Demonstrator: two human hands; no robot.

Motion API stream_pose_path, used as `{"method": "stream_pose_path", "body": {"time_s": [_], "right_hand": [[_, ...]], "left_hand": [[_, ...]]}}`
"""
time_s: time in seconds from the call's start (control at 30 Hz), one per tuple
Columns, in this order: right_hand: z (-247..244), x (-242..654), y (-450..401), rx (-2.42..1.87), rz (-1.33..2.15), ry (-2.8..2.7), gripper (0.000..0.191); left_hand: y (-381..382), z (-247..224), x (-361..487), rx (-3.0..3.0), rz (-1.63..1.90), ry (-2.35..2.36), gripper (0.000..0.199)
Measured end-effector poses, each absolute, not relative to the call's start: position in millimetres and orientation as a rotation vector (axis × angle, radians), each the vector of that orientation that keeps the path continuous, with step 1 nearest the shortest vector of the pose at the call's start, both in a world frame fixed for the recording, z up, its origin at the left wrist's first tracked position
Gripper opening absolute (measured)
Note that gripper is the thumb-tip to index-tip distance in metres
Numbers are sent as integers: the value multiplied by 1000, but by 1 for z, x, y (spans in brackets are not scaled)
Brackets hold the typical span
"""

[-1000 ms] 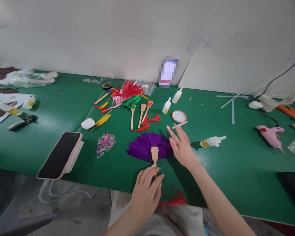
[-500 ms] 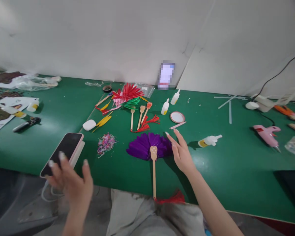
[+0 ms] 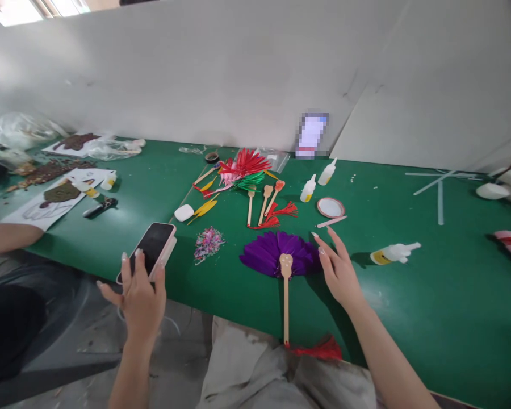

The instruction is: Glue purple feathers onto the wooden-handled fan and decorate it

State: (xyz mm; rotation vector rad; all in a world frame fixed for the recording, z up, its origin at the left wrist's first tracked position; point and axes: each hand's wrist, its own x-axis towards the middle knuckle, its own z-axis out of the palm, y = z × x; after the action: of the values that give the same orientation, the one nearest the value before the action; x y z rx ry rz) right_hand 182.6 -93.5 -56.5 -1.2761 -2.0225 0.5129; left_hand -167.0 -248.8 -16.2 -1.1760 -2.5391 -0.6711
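Note:
Over the lower end of a dark-screened phone (image 3: 154,241), my left hand (image 3: 142,295) has its fingers spread, the fingertips at the screen; nothing is gripped. My right hand (image 3: 339,275) rests with fingers apart beside the right edge of a purple feather fan (image 3: 264,253). The fan's wooden handle (image 3: 286,307) points toward me, and a red tassel (image 3: 323,347) lies at its end by the table edge. Just beyond my right fingertips are a pale pink stick (image 3: 331,222) and a round white lid (image 3: 330,207). A pile of colourful bits (image 3: 209,244) lies between phone and fan.
On the green table (image 3: 234,301) are red feathers (image 3: 249,163), wooden handles (image 3: 266,201), yellow feathers (image 3: 205,208), a white case (image 3: 184,213) and a glue bottle (image 3: 392,254). Another screen (image 3: 312,135) leans on the wall. Another person's arm (image 3: 11,239) is at the left.
The view has turned left, so things sit further right and another person's arm shows. My left hand has moved onto the phone's lower part. My right hand stays beside the fan.

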Motion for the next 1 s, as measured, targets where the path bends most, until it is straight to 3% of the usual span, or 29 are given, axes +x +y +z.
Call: {"method": "stream_pose_path", "body": {"time_s": [0.57, 1.0], "right_hand": [[-62, 183, -92, -1277, 531, -1988, 39], [-71, 186, -90, -1324, 474, -1973, 43]], "left_hand": [[-289, -24, -153, -1032, -653, -2380, 49], [-206, -15, -134, -1444, -711, -2357, 51]]}}
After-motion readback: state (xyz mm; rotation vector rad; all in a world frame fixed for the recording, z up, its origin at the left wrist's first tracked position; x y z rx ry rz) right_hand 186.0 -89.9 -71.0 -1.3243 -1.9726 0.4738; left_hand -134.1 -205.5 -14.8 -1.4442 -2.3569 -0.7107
